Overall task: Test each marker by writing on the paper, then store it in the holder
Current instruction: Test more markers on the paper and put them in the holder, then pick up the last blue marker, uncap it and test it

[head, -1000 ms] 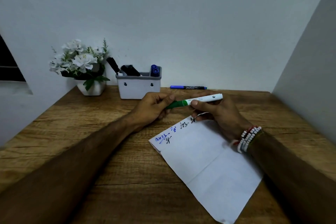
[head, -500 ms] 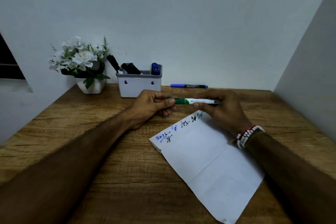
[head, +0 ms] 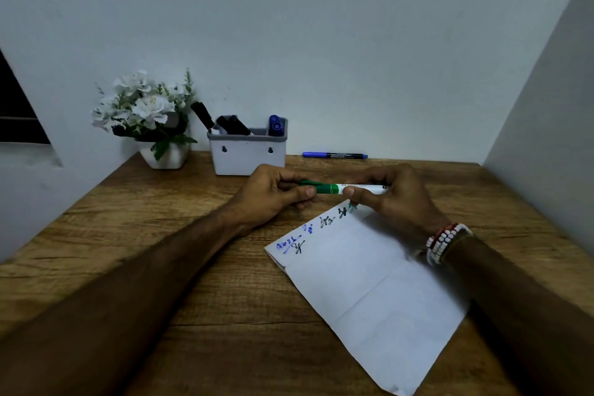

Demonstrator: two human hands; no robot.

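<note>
A green-and-white marker [head: 340,188] lies level between both hands, above the paper's far corner. My left hand [head: 273,194] pinches its green cap end. My right hand [head: 395,196] grips the white barrel. The white paper [head: 369,286] lies on the wooden desk with blue, black and green scribbles along its far edge. A grey-rimmed white holder [head: 247,154] stands at the back with several black and blue markers in it. A blue-capped marker [head: 334,155] lies by the wall, to the right of the holder.
A white pot of white flowers [head: 151,119] stands left of the holder. Walls close the desk [head: 128,235] at the back and on the right. Bead bracelets circle my right wrist.
The marker has dropped from a tilt to level and a little lower. My right hand has slid along the barrel towards the cap, and a green mark now shows on the paper.
</note>
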